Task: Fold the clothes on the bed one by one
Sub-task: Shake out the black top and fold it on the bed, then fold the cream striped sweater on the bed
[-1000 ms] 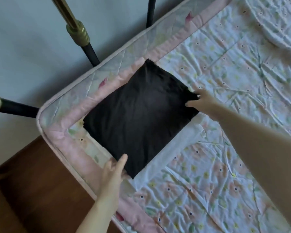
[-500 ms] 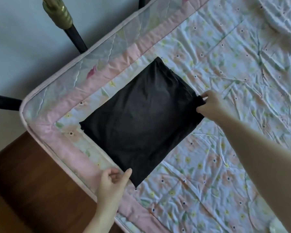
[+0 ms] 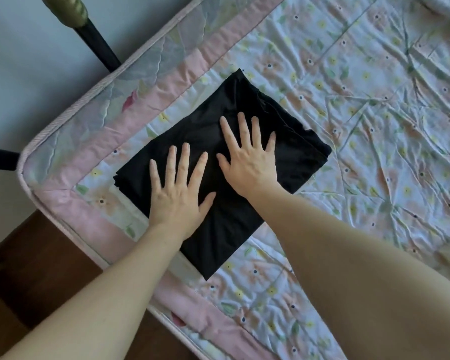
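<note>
Fingers (image 3: 170,165) of the left hand (image 3: 177,196) lie straight and spread, pressing flat on the folded black garment (image 3: 291,157); the right hand (image 3: 247,162) beside it presses the same way, palm down, grasping nothing. That garment lies on the floral bedsheet (image 3: 361,100) near the mattress corner (image 3: 29,162). Half a second ago each hand pinched an opposite corner of the cloth; now both rest on its middle.

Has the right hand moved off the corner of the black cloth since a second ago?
Yes. The right hand has left the black cloth's right corner and now lies flat on its middle, nearer the bed frame post.
</note>
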